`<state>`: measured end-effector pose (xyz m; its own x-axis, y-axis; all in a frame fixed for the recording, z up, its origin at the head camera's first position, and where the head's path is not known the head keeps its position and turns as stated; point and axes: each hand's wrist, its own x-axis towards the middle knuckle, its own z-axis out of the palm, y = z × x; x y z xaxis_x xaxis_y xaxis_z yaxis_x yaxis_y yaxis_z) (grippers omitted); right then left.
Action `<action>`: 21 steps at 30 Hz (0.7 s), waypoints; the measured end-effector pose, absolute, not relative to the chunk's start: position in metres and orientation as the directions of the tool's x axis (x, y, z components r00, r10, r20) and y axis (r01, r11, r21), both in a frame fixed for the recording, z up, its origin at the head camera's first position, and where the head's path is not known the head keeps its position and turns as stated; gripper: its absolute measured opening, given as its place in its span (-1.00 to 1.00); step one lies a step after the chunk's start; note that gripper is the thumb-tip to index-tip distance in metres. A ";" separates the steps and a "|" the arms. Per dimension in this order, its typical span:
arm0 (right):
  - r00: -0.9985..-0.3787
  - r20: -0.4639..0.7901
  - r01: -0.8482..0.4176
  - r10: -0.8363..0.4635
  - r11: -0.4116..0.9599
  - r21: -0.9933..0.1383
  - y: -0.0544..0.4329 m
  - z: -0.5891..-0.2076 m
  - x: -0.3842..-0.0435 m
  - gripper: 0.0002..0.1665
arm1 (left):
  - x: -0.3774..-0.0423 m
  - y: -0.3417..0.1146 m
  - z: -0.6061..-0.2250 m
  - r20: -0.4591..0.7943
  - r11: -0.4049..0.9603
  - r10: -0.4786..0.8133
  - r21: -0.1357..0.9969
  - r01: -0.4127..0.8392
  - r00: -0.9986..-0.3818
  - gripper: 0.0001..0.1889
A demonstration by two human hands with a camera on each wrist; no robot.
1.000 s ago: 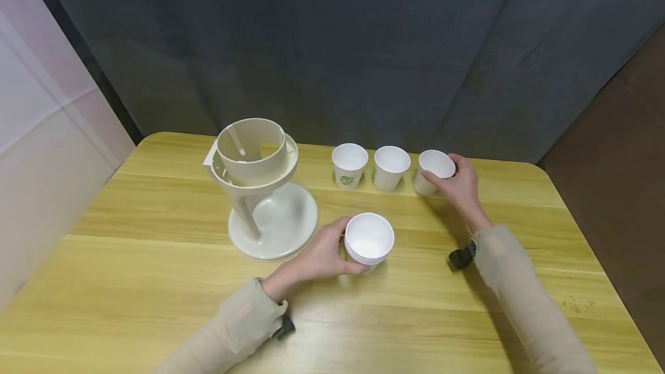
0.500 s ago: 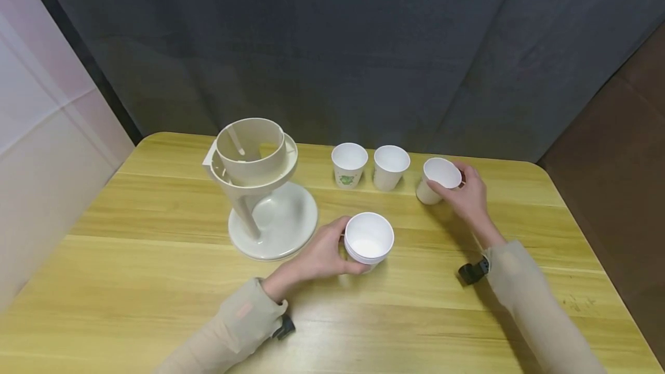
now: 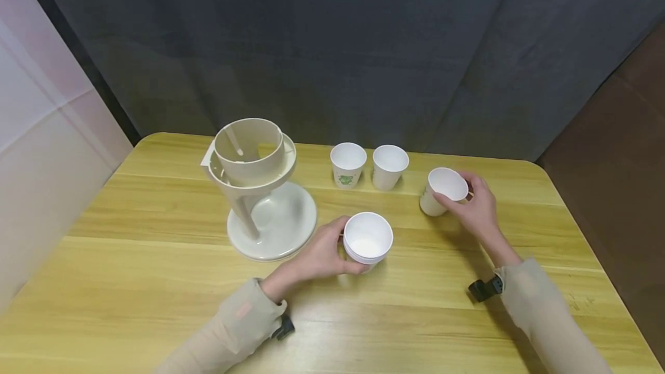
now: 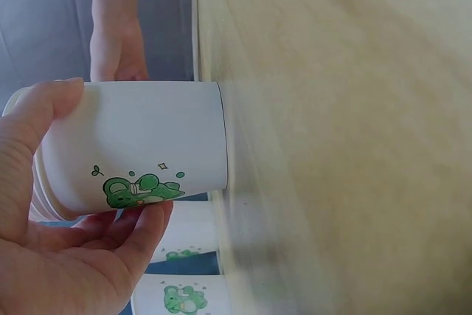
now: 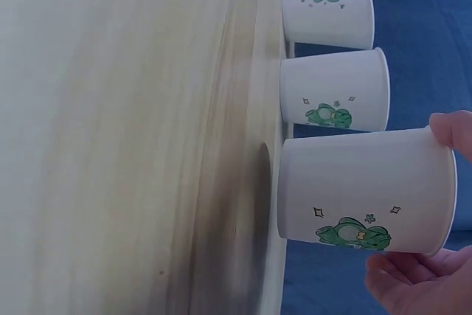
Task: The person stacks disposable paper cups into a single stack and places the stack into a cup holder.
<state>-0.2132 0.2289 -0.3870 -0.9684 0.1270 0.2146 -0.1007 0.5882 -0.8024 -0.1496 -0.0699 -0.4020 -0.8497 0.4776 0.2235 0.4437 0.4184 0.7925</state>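
My left hand (image 3: 323,254) grips a small nested stack of white paper cups (image 3: 368,236) near the middle of the table, thumb on one side and fingers on the other. A green cartoon animal is printed on the outer cup (image 4: 140,134). To the right, my right hand (image 3: 479,208) holds a single white paper cup (image 3: 432,202) between thumb and fingers near its rim. Its base is close to the table in the right wrist view; whether it touches I cannot tell. Two matching cups, a left one (image 3: 347,173) and a right one (image 3: 387,175), stand upright behind.
A cream plastic stand with a ring-shaped holder (image 3: 249,172) and a round base (image 3: 288,218) stands left of the stack. The wooden table (image 3: 156,281) ends at a dark curtain (image 3: 312,45) behind. A pale panel (image 3: 47,131) flanks the left, a brown one (image 3: 618,149) the right.
My right hand has moved the single cup toward me and slightly right, away from the two standing cups. The left hand and its stack have stayed put.
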 end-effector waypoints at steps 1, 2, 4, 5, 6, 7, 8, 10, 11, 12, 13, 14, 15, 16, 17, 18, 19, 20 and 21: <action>-0.969 0.212 -0.100 0.125 0.588 -0.803 0.229 -0.387 -0.211 -0.22 | -0.150 -0.070 -0.402 0.221 0.421 0.476 0.792 0.441 -0.851 -0.25; -0.970 0.208 -0.097 0.123 0.588 -0.803 0.229 -0.387 -0.209 -0.22 | -0.149 -0.070 -0.402 0.219 0.423 0.474 0.793 0.438 -0.853 -0.25; -0.972 0.204 -0.096 0.117 0.592 -0.800 0.229 -0.387 -0.205 -0.23 | -0.149 -0.070 -0.402 0.217 0.425 0.472 0.793 0.436 -0.855 -0.25; -0.972 0.206 -0.100 0.112 0.595 -0.797 0.229 -0.387 -0.203 -0.23 | -0.149 -0.070 -0.402 0.217 0.424 0.471 0.794 0.435 -0.855 -0.25; -0.972 0.209 -0.106 0.106 0.596 -0.796 0.228 -0.387 -0.201 -0.23 | -0.149 -0.070 -0.402 0.217 0.424 0.471 0.794 0.435 -0.855 -0.25; -0.972 0.213 -0.113 0.100 0.597 -0.795 0.228 -0.387 -0.199 -0.23 | -0.149 -0.070 -0.401 0.217 0.421 0.471 0.796 0.434 -0.855 -0.25; -0.972 0.217 -0.119 0.093 0.597 -0.793 0.228 -0.387 -0.197 -0.23 | -0.149 -0.070 -0.401 0.216 0.420 0.471 0.798 0.432 -0.856 -0.25; -0.971 0.224 -0.134 0.081 0.593 -0.794 0.227 -0.387 -0.194 -0.24 | -0.149 -0.070 -0.402 0.216 0.419 0.470 0.799 0.431 -0.856 -0.25; -0.971 0.228 -0.140 0.075 0.593 -0.793 0.226 -0.387 -0.192 -0.24 | -0.149 -0.070 -0.402 0.216 0.419 0.470 0.799 0.431 -0.856 -0.25; -0.971 0.230 -0.145 0.069 0.593 -0.792 0.226 -0.387 -0.190 -0.24 | -0.149 -0.070 -0.402 0.216 0.419 0.470 0.799 0.432 -0.856 -0.26; -0.971 0.232 -0.150 0.064 0.592 -0.792 0.225 -0.387 -0.189 -0.24 | -0.149 -0.070 -0.401 0.216 0.419 0.469 0.799 0.432 -0.856 -0.26; -0.971 0.233 -0.154 0.059 0.591 -0.792 0.225 -0.387 -0.187 -0.24 | -0.149 -0.070 -0.401 0.218 0.419 0.470 0.798 0.433 -0.856 -0.26; -0.970 0.236 -0.159 0.054 0.591 -0.791 0.224 -0.387 -0.186 -0.24 | -0.149 -0.070 -0.402 0.220 0.419 0.471 0.797 0.436 -0.855 -0.26; -0.970 0.238 -0.163 0.050 0.593 -0.789 0.224 -0.387 -0.184 -0.24 | -0.149 -0.070 -0.402 0.221 0.419 0.471 0.796 0.437 -0.854 -0.26; -0.970 0.239 -0.166 0.046 0.594 -0.787 0.223 -0.386 -0.182 -0.24 | -0.149 -0.070 -0.402 0.222 0.419 0.471 0.795 0.438 -0.854 -0.26; -0.970 0.240 -0.169 0.043 0.593 -0.787 0.222 -0.386 -0.181 -0.24 | -0.149 -0.070 -0.402 0.224 0.419 0.473 0.793 0.442 -0.852 -0.26; -0.969 0.242 -0.171 0.041 0.591 -0.788 0.222 -0.386 -0.180 -0.24 | -0.149 -0.070 -0.402 0.224 0.419 0.472 0.794 0.440 -0.853 -0.26; -0.969 0.243 -0.174 0.039 0.592 -0.787 0.221 -0.386 -0.178 -0.24 | -0.150 -0.069 -0.402 0.223 0.419 0.472 0.794 0.440 -0.853 -0.26; -0.969 0.246 -0.177 0.037 0.593 -0.785 0.220 -0.385 -0.177 -0.24 | -0.150 -0.070 -0.403 0.222 0.421 0.470 0.795 0.438 -0.854 -0.26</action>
